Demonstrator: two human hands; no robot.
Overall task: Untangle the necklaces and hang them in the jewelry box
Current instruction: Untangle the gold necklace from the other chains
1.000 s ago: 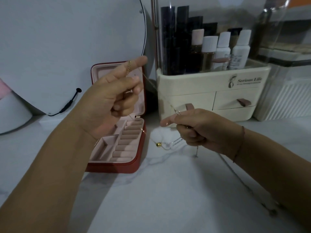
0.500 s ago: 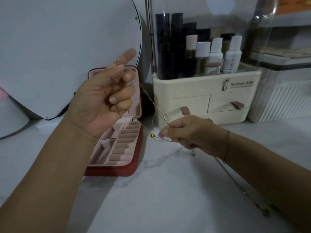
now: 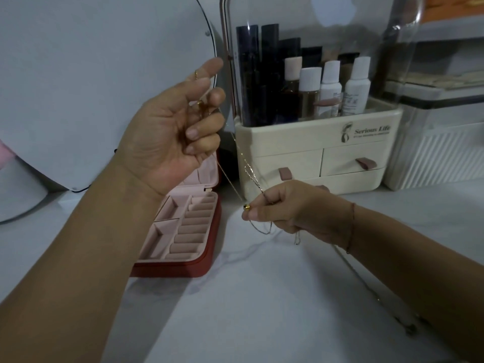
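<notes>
The thin gold chain necklaces [image 3: 227, 179] run slantwise from the left hand [image 3: 178, 132], its grip pinched on them high up, down to the right hand [image 3: 290, 208], its grip clamped on the strands beside a small gold bead [image 3: 246, 206]. A twisted loop stands just above that grip. The open red jewelry box with pink lining [image 3: 180, 269] lies below the left hand, the nearer one. A cream plastic drawer organizer [image 3: 314, 142] crowds behind; the white marble counter [image 3: 262, 297] opens toward its front edge.

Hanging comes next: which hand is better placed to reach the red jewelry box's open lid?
Likely left: the left hand holds the thin gold chain in front of the red jewelry box lid; the right hand pinches it lower.
</notes>
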